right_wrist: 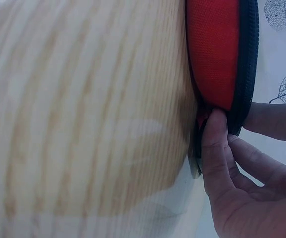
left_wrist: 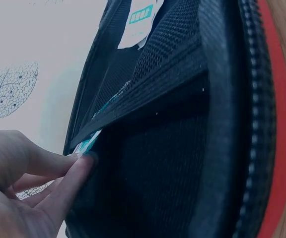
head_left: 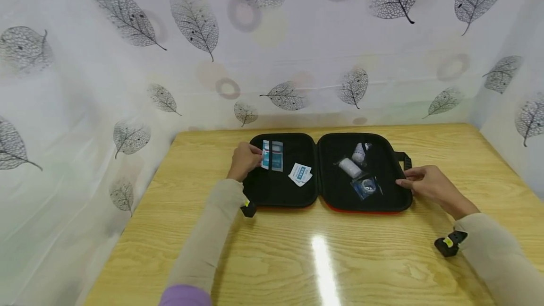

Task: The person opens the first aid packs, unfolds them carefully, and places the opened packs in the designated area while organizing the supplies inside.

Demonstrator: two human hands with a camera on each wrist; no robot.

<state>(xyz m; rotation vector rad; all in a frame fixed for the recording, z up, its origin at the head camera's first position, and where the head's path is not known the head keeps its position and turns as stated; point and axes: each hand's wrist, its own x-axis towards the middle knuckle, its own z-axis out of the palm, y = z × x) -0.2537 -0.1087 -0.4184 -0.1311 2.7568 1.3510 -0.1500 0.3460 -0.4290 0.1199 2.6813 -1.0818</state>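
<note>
A black-lined zip case [head_left: 280, 195] with a red outer shell [right_wrist: 213, 49] lies opened flat on the table. My left hand [head_left: 244, 160] pinches the edge of a flat blue-and-white packet [head_left: 277, 157] at the left half. In the left wrist view, that packet's teal edge [left_wrist: 89, 143] pokes out from the mesh pocket [left_wrist: 168, 54], between thumb and finger. My right hand [head_left: 431, 184] grips the case's right rim near its black handle [head_left: 403, 157], thumb and fingers on either side of the edge.
Small white packets [head_left: 301, 174] lie in the left half. The right half holds a wrapped white roll [head_left: 350, 168], a second wrapped roll [head_left: 359, 153] and a clear blue packet [head_left: 364, 187]. A leaf-patterned curtain [head_left: 314, 51] hangs behind the wooden table [head_left: 272, 254].
</note>
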